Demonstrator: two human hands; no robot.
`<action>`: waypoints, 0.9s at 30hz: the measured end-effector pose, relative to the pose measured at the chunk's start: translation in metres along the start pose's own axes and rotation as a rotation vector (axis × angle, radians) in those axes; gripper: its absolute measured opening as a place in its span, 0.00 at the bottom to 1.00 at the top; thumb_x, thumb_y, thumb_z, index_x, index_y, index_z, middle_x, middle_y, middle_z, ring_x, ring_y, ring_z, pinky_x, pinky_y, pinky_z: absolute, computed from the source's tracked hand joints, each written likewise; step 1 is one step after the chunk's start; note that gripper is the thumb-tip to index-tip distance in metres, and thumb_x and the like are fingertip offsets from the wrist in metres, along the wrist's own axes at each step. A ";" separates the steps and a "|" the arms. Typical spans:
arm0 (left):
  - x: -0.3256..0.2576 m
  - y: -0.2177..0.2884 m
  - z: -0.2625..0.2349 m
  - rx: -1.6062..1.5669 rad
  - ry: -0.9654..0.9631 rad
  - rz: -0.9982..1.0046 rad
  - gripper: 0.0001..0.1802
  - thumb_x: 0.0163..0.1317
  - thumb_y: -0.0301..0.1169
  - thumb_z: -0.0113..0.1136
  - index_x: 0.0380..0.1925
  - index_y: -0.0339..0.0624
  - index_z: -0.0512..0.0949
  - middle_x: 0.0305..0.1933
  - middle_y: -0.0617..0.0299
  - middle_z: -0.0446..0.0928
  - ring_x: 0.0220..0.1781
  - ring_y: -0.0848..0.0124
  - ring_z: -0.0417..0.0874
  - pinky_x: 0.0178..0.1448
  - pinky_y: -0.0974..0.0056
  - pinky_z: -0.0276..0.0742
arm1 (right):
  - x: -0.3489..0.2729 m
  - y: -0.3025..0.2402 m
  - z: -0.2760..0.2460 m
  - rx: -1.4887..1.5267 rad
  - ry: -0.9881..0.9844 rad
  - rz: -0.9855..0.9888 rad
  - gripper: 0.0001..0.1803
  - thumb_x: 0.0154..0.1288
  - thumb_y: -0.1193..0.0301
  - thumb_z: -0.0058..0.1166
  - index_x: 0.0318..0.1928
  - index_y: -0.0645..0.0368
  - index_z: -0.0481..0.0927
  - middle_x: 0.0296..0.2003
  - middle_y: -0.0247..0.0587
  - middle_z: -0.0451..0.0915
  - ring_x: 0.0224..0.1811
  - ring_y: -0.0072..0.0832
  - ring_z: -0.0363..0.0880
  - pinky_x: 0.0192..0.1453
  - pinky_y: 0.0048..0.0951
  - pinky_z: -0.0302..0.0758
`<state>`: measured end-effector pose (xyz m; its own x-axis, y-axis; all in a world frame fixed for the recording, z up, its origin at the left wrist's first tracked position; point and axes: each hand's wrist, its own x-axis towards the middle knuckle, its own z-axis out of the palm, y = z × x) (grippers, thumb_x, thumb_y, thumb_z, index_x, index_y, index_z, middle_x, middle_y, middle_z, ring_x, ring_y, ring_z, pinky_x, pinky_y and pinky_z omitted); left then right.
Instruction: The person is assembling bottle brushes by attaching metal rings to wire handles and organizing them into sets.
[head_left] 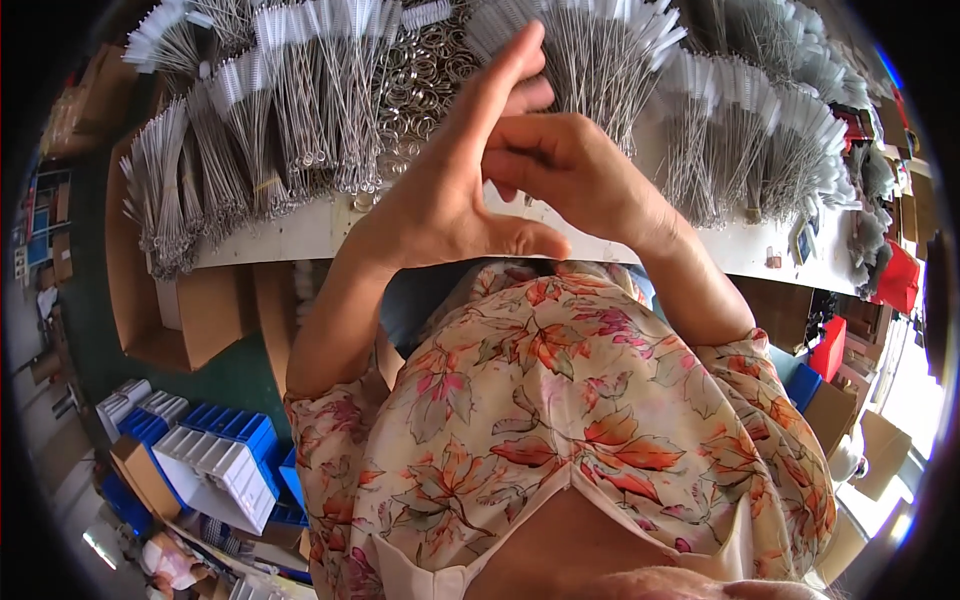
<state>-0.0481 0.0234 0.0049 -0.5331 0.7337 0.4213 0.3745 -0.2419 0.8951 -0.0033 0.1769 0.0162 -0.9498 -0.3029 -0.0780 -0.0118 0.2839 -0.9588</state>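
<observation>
My left hand (455,190) is raised above the front edge of the white table (300,230), its fingers stretched up and its thumb held out. Against its palm side, my right hand (585,175) comes in with bent fingers whose tips are hidden behind the left hand. I see nothing held in either hand. Bundles of thin wire brushes (325,90) with white bristles and looped ends lie just beyond my left hand. Another bunch of brushes (600,70) fans out behind my right hand. Between them spreads a heap of metal rings (425,85).
More brush bundles (740,130) line the table on the right. Below its left end stands an open cardboard box (185,320), with white and blue plastic bins (220,465) farther down. Red bins (828,348) and cartons are at the right.
</observation>
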 end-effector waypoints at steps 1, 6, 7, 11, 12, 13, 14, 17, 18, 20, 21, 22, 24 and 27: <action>-0.007 0.001 -0.001 -0.099 0.004 -0.028 0.55 0.40 0.42 0.73 0.64 0.38 0.49 0.67 0.49 0.51 0.62 0.58 0.65 0.62 0.58 0.64 | -0.003 -0.001 0.001 0.004 -0.011 -0.001 0.08 0.61 0.71 0.49 0.36 0.62 0.78 0.24 0.32 0.76 0.26 0.17 0.73 0.31 0.21 0.70; -0.031 -0.009 -0.018 0.132 0.060 -0.008 0.24 0.46 0.34 0.69 0.43 0.36 0.73 0.45 0.54 0.73 0.51 0.64 0.74 0.47 0.65 0.71 | -0.013 0.001 -0.008 0.156 -0.147 0.141 0.10 0.63 0.67 0.49 0.33 0.61 0.77 0.23 0.30 0.76 0.24 0.15 0.71 0.28 0.19 0.68; -0.035 -0.006 -0.011 0.240 0.099 0.000 0.17 0.46 0.33 0.68 0.36 0.39 0.75 0.39 0.59 0.75 0.44 0.66 0.76 0.43 0.65 0.72 | -0.017 0.002 -0.009 0.241 -0.213 0.214 0.11 0.64 0.66 0.49 0.33 0.61 0.77 0.23 0.29 0.75 0.23 0.14 0.71 0.27 0.18 0.68; -0.037 -0.002 0.017 0.392 0.111 0.266 0.09 0.46 0.31 0.67 0.26 0.41 0.77 0.29 0.64 0.75 0.31 0.69 0.76 0.33 0.66 0.72 | -0.037 0.009 -0.017 0.460 -0.432 0.418 0.12 0.66 0.64 0.48 0.33 0.60 0.77 0.23 0.29 0.75 0.22 0.14 0.70 0.25 0.15 0.67; -0.043 -0.004 0.027 0.381 0.097 0.280 0.09 0.46 0.30 0.67 0.26 0.42 0.77 0.29 0.64 0.75 0.31 0.69 0.76 0.33 0.66 0.73 | -0.044 0.015 -0.019 0.519 -0.527 0.483 0.12 0.66 0.65 0.47 0.34 0.60 0.77 0.23 0.28 0.75 0.22 0.13 0.70 0.24 0.15 0.66; -0.046 -0.006 0.032 0.359 0.014 0.215 0.09 0.46 0.29 0.66 0.29 0.43 0.77 0.30 0.63 0.76 0.31 0.69 0.76 0.36 0.65 0.74 | -0.051 0.018 -0.021 0.474 -0.512 0.548 0.10 0.64 0.67 0.50 0.34 0.61 0.77 0.24 0.31 0.77 0.21 0.15 0.71 0.24 0.18 0.67; -0.049 -0.013 0.034 0.356 0.010 0.215 0.09 0.46 0.29 0.66 0.29 0.43 0.77 0.30 0.63 0.76 0.31 0.69 0.76 0.36 0.65 0.74 | -0.059 0.024 -0.025 0.477 -0.508 0.549 0.10 0.64 0.67 0.50 0.34 0.61 0.77 0.24 0.31 0.77 0.21 0.15 0.71 0.24 0.18 0.67; -0.047 -0.054 0.023 0.663 0.106 0.018 0.08 0.48 0.28 0.64 0.30 0.44 0.78 0.32 0.63 0.78 0.33 0.70 0.78 0.39 0.65 0.73 | -0.082 0.046 -0.037 -0.123 -0.146 0.256 0.05 0.58 0.72 0.52 0.33 0.60 0.77 0.25 0.34 0.77 0.22 0.22 0.74 0.26 0.25 0.69; -0.041 -0.060 0.015 0.777 0.096 0.051 0.05 0.51 0.26 0.62 0.30 0.42 0.79 0.31 0.60 0.78 0.34 0.67 0.78 0.41 0.64 0.70 | -0.088 0.051 -0.038 -0.665 -0.071 0.187 0.04 0.56 0.74 0.51 0.32 0.59 0.77 0.25 0.35 0.77 0.24 0.26 0.76 0.28 0.28 0.71; -0.027 -0.074 0.014 0.875 0.032 0.044 0.07 0.49 0.28 0.64 0.29 0.43 0.79 0.29 0.62 0.77 0.35 0.68 0.75 0.45 0.64 0.65 | -0.096 0.067 -0.030 -1.200 0.014 0.112 0.05 0.53 0.75 0.51 0.32 0.58 0.77 0.26 0.36 0.77 0.26 0.30 0.77 0.30 0.32 0.72; -0.021 -0.078 0.017 0.875 0.030 0.048 0.07 0.49 0.28 0.64 0.29 0.43 0.79 0.29 0.62 0.77 0.35 0.68 0.75 0.45 0.64 0.65 | -0.098 0.080 -0.023 -1.179 0.023 0.100 0.04 0.53 0.76 0.50 0.31 0.57 0.77 0.26 0.36 0.76 0.28 0.33 0.77 0.32 0.34 0.72; -0.017 -0.083 0.022 0.978 -0.022 0.010 0.07 0.47 0.29 0.65 0.28 0.44 0.79 0.28 0.64 0.76 0.36 0.69 0.73 0.44 0.65 0.64 | -0.099 0.089 -0.018 -1.157 0.032 0.087 0.05 0.53 0.76 0.49 0.30 0.56 0.77 0.26 0.36 0.75 0.30 0.35 0.78 0.33 0.36 0.72; -0.013 -0.094 0.021 1.085 -0.074 -0.030 0.08 0.45 0.30 0.66 0.27 0.45 0.79 0.27 0.65 0.75 0.36 0.69 0.72 0.44 0.65 0.63 | -0.097 0.093 -0.015 -1.054 0.073 0.124 0.04 0.56 0.74 0.49 0.30 0.55 0.78 0.25 0.38 0.76 0.28 0.37 0.77 0.32 0.37 0.72; -0.014 -0.093 0.000 1.205 -0.033 -0.022 0.08 0.41 0.31 0.68 0.22 0.45 0.78 0.27 0.67 0.74 0.36 0.69 0.72 0.43 0.65 0.63 | -0.091 0.088 -0.017 -0.747 0.217 0.086 0.05 0.58 0.73 0.53 0.31 0.62 0.78 0.23 0.39 0.78 0.22 0.31 0.77 0.26 0.30 0.72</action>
<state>-0.0755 0.0355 -0.0844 -0.5348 0.7505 0.3882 0.8429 0.5057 0.1837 0.0772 0.2452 -0.0566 -0.9959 -0.0895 -0.0146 -0.0697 0.8585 -0.5080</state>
